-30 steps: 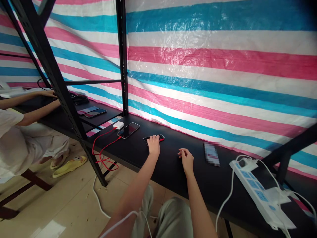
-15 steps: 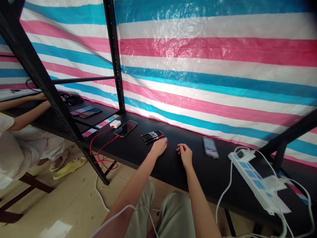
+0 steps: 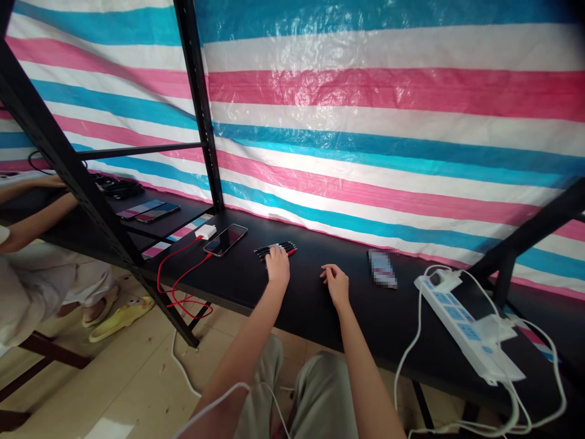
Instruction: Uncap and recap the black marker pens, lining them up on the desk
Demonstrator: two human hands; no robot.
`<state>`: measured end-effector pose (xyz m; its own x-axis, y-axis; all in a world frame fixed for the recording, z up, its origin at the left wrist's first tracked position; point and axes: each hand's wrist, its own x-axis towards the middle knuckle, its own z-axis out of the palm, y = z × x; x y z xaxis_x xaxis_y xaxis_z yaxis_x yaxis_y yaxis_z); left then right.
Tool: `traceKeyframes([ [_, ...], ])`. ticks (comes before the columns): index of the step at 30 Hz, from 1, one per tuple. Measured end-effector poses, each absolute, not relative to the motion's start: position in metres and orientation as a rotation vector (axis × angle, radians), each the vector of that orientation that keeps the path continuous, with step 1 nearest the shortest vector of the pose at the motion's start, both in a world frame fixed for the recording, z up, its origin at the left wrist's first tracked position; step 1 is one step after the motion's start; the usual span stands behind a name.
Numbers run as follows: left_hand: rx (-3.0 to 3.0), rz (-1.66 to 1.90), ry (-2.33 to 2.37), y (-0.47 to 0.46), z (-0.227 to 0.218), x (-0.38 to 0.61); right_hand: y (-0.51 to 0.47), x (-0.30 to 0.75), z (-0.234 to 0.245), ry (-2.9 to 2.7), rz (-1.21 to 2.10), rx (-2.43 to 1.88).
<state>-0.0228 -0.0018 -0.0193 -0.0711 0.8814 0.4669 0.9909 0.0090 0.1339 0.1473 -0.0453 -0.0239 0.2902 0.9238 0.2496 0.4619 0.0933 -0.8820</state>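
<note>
A row of black pens (image 3: 289, 246), one with a red part, lies on the black tabletop (image 3: 301, 299). My left hand (image 3: 278, 265) rests over the middle of these pens. Its fingers reach across them and touch them, hiding part of the row. Nothing seems gripped, though the undersides of the fingers are hidden. To the right, my right hand (image 3: 336, 283) is on or just above the tabletop, loosely curved. Its fingertips are apart, with nothing between them.
Left of the pens lie a phone (image 3: 226, 239) and white charger (image 3: 205, 231) with a red cable (image 3: 176, 256). A blurred-out flat item (image 3: 382, 269) and white power strip (image 3: 470, 329) are at right. Beyond a black post (image 3: 86, 177), another person's arms (image 3: 41, 222) rest near phones (image 3: 158, 212).
My left hand has moved left and away from me, from the pens' near right end onto their middle. My right hand keeps its pose. The view has shifted slightly.
</note>
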Motion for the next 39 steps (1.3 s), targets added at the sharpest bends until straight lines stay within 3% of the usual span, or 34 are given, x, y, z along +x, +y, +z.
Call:
traceKeyframes([
  [9, -2.218, -0.75, -1.693, -0.008, -0.008, -0.015, -0.042, 0.147, -0.024, -1.34, 0.572, -1.582],
  [18, -2.358, -0.92, -1.47, -0.02, -0.002, -0.005, -0.018, 0.148, -0.021, -1.177, 1.036, -1.139],
  [33, -2.431, -0.916, -1.306, -0.019, -0.002, -0.003, -0.017, 0.152, -0.021, -0.964, 0.882, -1.111],
  [39, -2.347, -0.932, -1.426, -0.014, -0.004, -0.009, -0.013, 0.173, -0.029, -0.69, 0.599, -1.117],
])
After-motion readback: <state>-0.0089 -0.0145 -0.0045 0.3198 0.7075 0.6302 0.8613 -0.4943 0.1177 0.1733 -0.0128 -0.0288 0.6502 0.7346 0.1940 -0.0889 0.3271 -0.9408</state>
